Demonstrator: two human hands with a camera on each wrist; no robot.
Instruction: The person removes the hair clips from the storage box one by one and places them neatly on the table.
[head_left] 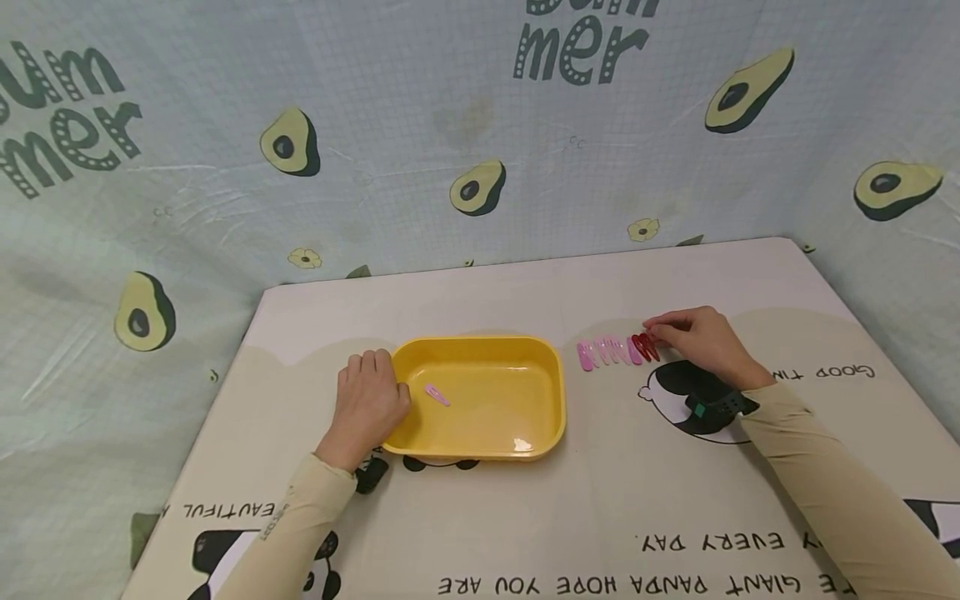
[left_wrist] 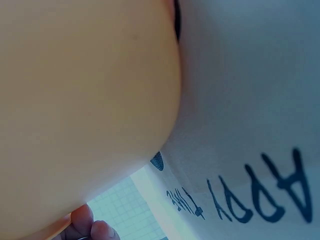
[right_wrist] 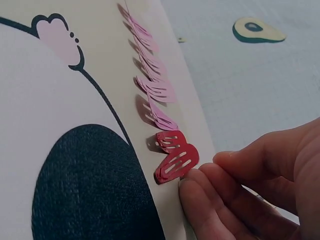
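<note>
A yellow tray (head_left: 480,448) stands at the middle of the table. My left hand (head_left: 367,404) grips its left rim, fingers curled over the edge. Inside the tray lies one pink hair clip (head_left: 437,394). To the tray's right runs a row of pink hair clips (head_left: 609,351), ending in red hair clips (head_left: 645,347). At the red end is my right hand (head_left: 697,337), its fingertips (right_wrist: 192,200) at the edge of the last red hair clip (right_wrist: 177,164). Whether they pinch it is unclear. The left wrist view mostly shows blurred skin and tablecloth.
A printed cloth with panda drawings and lettering covers the table (head_left: 525,533). Behind it hangs a pale curtain (head_left: 390,200) printed with avocados. The table's back edge lies a little beyond the tray and the clips.
</note>
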